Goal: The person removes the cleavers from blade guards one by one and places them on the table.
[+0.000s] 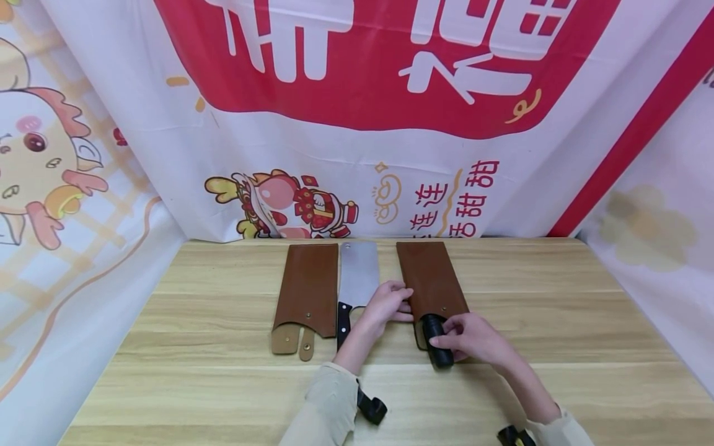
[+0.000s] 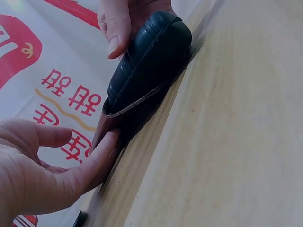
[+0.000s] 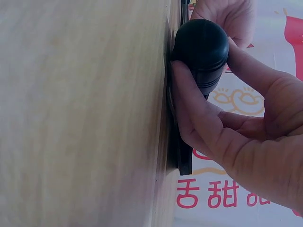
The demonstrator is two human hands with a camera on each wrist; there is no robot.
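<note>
My right hand (image 1: pixel 473 337) pinches a thick black handle (image 1: pixel 439 350), thumb on top and fingers along its far side in the head view. The handle sticks out of the near mouth of a brown leather sheath (image 1: pixel 431 272); whatever it joins is hidden inside. My left hand (image 1: pixel 386 302) lies at the sheath's left edge. In the left wrist view, one extended finger touches the sheath beside its mouth, and the thumb stands apart from it. The handle's rounded end (image 3: pixel 201 45) fills the space between my right fingers and thumb in the right wrist view.
Left of my hands a cleaver (image 1: pixel 359 272) with a black riveted handle lies bare on the wooden table (image 1: pixel 223 396). Beside it rests a second brown sheath (image 1: pixel 308 282), its snap strap (image 1: pixel 306 344) hanging out. A printed cloth (image 1: pixel 357 161) hangs along the table's back edge.
</note>
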